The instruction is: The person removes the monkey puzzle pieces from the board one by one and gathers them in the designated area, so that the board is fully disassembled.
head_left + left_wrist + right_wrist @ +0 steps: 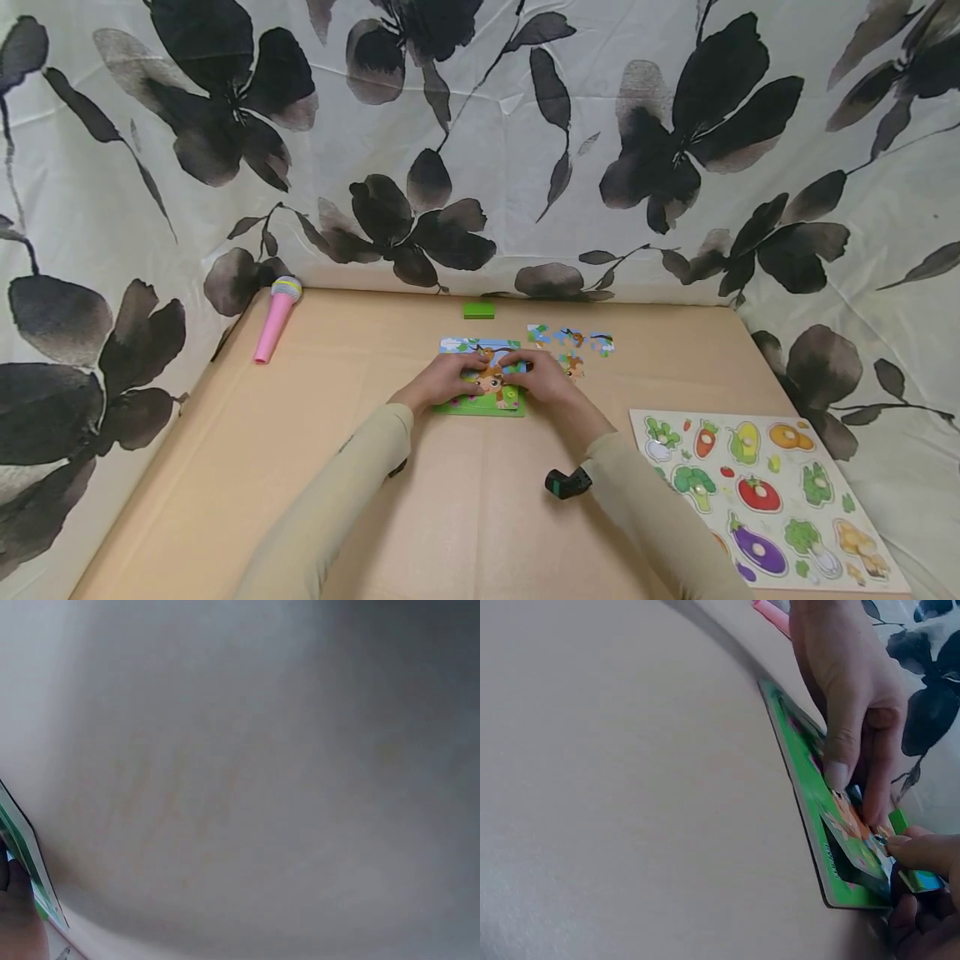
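Observation:
A small jigsaw puzzle (487, 409) with a green border and a brown cartoon animal lies mid-table between the hands. From the left, my left hand (444, 379) rests its thumb and fingertips on the picture. On the opposite side, my right hand (546, 375) pinches a jigsaw piece (925, 881) at the puzzle's edge, thumb on top. In the right wrist view a joined section (851, 844) is tilted up off the board, leaving a dark gap under it. Only a bit of my left hand (19, 922) and the board's edge (37, 870) appears in the left wrist view.
Several loose jigsaw pieces (572, 337) lie beyond the right hand. A green block (478, 311) sits at the table's back edge. A pink toy microphone (274, 323) lies back left, and a vegetable picture board (780, 450) front right, partly under the right sleeve.

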### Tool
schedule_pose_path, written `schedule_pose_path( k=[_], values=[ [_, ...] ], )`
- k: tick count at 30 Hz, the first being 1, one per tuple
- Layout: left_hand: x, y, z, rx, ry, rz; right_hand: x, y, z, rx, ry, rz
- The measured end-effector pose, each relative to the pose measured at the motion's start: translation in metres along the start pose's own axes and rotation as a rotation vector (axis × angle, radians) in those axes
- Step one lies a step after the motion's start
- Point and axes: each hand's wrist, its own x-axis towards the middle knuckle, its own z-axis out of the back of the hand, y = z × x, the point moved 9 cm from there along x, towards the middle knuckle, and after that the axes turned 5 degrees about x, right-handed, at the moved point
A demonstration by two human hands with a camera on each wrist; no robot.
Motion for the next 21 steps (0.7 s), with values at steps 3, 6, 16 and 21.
schedule_pose_path(
  k=[3,6,16,21],
  values=[
    [0.001,0.0,-0.001,-0.007,0.001,0.005,-0.002,-0.008,0.008,0.036,-0.012,-0.023],
    [0.001,0.001,-0.001,-0.019,0.004,0.016,-0.006,-0.018,0.02,0.068,-0.03,-0.047],
    [0.0,0.003,-0.001,-0.031,-0.001,0.025,-0.03,-0.043,0.08,0.084,-0.043,-0.07],
    [0.0,0.002,-0.001,-0.034,-0.002,0.014,-0.048,-0.059,0.112,0.008,-0.088,-0.12]
  ],
)
